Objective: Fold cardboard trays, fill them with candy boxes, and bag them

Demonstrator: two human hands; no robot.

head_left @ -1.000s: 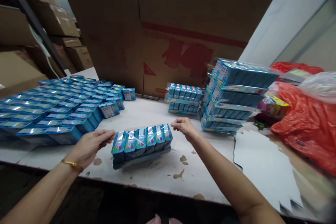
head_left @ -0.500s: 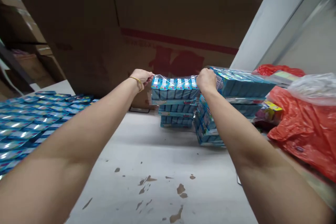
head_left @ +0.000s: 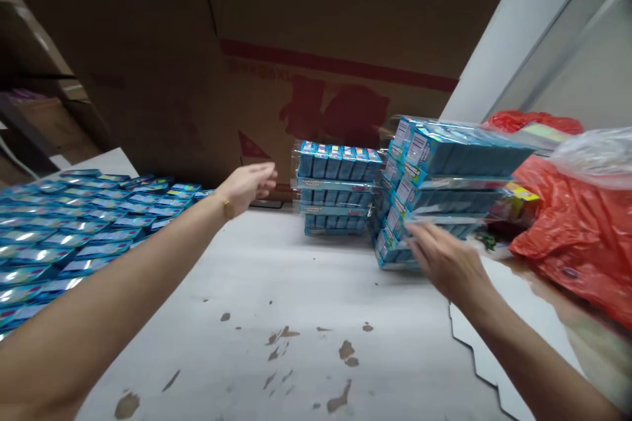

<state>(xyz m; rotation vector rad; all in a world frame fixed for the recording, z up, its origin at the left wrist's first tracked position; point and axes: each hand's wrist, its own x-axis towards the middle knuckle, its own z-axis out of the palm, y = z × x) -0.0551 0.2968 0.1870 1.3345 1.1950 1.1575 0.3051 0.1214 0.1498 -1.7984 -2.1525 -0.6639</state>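
The open, empty left hand (head_left: 247,187) is raised just beside a shrink-wrapped stack of blue boxes (head_left: 333,191). The right hand (head_left: 444,260) seems to touch a taller wrapped blue stack (head_left: 444,171), though blur hides any grip. A crumpled red plastic bag (head_left: 573,243) lies just behind.

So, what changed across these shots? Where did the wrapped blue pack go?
The shrink-wrapped pack of blue boxes went from the table up onto the middle stack. Both hands let go: the left hand is open, left of it, and the right hand moved right, to the taller stack. The laid-out blue boxes stayed put.
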